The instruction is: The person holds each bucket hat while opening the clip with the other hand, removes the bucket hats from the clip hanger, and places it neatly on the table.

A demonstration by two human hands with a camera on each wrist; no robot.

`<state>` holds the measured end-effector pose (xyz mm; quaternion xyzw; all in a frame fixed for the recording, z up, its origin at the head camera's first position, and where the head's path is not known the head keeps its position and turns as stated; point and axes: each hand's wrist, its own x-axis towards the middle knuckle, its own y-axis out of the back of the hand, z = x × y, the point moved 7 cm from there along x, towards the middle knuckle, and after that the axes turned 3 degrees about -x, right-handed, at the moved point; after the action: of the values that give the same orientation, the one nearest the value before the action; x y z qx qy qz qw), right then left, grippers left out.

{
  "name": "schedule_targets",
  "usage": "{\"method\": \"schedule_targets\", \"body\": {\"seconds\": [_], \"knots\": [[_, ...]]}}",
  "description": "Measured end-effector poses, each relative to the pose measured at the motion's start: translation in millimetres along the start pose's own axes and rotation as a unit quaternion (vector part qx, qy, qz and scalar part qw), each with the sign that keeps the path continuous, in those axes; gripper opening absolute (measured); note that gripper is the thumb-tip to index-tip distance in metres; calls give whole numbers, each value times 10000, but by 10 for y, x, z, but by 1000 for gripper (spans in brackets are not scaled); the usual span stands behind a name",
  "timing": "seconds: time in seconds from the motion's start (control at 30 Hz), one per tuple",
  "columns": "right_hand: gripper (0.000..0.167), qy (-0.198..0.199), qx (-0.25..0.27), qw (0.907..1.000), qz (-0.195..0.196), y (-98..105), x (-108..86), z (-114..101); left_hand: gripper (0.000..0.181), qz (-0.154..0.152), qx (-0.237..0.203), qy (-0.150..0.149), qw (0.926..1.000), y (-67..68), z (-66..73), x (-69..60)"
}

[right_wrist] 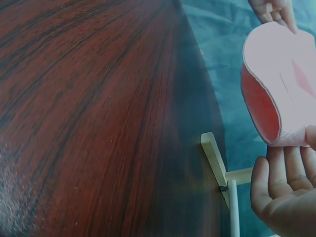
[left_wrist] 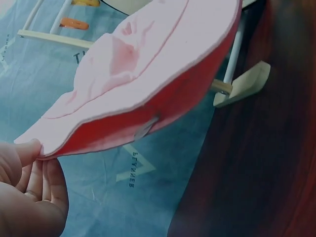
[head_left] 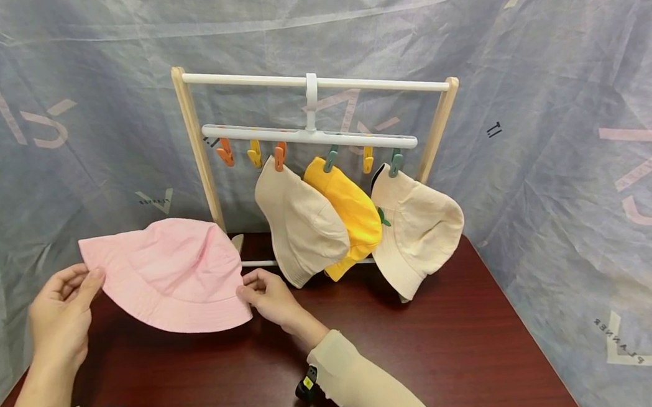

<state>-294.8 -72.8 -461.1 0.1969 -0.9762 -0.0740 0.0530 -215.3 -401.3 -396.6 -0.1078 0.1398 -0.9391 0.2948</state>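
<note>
Your pale sleeves (head_left: 370,381) lie nearest the camera, over a dark red table (head_left: 452,345) where a wood-and-white rack (head_left: 251,79) carries two cream hats (head_left: 307,226) and a yellow hat (head_left: 354,208). You hold a pink hat (head_left: 168,275) above the table by the rack's left end, its long axis running left to right and dipping rightward, crown pointing up and away, brim edge down toward you. Your left hand (head_left: 61,316) pinches the brim's left end between thumb and fingers, while your right hand (head_left: 276,300) pinches its right end.
</note>
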Motion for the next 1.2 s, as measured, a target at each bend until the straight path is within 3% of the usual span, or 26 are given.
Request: {"method": "schedule_targets", "body": {"seconds": [0.37, 0.7, 1.2], "knots": [[18, -3, 34, 10000, -16, -53, 2, 1, 19, -635, 122, 34, 9979, 143, -79, 18], [17, -135, 28, 9999, -54, -130, -3, 17, 20, -778, 10, 244, 9967, 276, -183, 13], [16, -218, -66, 9997, -35, -247, -8, 73, 21, -1122, 262, 425, 9924, 460, -342, 33]]}}
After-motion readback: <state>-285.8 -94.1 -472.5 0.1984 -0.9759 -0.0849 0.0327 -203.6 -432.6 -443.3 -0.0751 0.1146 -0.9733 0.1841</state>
